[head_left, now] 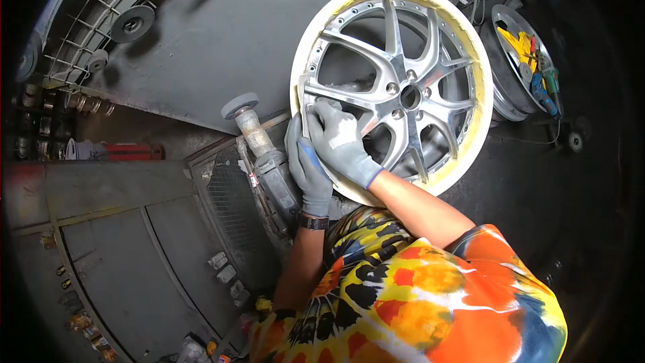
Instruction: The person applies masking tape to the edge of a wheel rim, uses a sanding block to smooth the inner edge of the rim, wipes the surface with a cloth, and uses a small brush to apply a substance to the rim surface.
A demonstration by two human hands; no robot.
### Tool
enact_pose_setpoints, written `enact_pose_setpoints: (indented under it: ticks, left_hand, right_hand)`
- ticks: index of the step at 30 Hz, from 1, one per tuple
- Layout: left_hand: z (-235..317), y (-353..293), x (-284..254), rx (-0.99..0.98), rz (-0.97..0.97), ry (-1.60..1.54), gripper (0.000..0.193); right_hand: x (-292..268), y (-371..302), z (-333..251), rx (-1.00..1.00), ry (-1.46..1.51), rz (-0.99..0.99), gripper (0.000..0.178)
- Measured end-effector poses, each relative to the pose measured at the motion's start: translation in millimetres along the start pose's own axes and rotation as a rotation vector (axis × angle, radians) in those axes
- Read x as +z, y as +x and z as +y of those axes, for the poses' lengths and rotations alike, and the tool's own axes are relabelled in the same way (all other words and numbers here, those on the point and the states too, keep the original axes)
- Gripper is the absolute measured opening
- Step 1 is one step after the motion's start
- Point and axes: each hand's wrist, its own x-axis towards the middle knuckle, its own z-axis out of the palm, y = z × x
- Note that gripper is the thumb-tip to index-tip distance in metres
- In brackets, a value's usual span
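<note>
Grey-gloved L hand (309, 178), curled R hand (339, 138) at wheel (395, 101), grips unclr; label (252, 176) illeg.

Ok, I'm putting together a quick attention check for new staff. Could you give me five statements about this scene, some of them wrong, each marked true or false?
1. The left hand and right hand are both gloved in grey. True.
2. A watch is worn on the right wrist. False: the dark watch is on the left.
3. Both hands are at the left side of the wheel. True.
4. The wheel's outer edge is black all round. False: the edge is pale yellow.
5. Tools lie in a second wheel rim on the right. True.
</note>
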Motion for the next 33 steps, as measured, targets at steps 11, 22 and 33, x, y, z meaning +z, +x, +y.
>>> enact_pose_setpoints:
  ticks: [11, 22, 33]
  left_hand:
    - [-6, -1, 5, -0.067, 0.03, -0.118, 0.051]
    - [-9, 0, 6, -0.074, 0.052, -0.175, 0.052]
    - [-6, -2, 6, -0.06, 0.049, -0.116, 0.053]
  right_hand:
    - [-9, -9, 5, -0.017, 0.004, -0.057, 0.016]
    - [-12, -13, 10, -0.006, -0.14, -0.265, 0.018]
    - [-14, -3, 9, 0.007, -0.159, -0.316, 0.021]
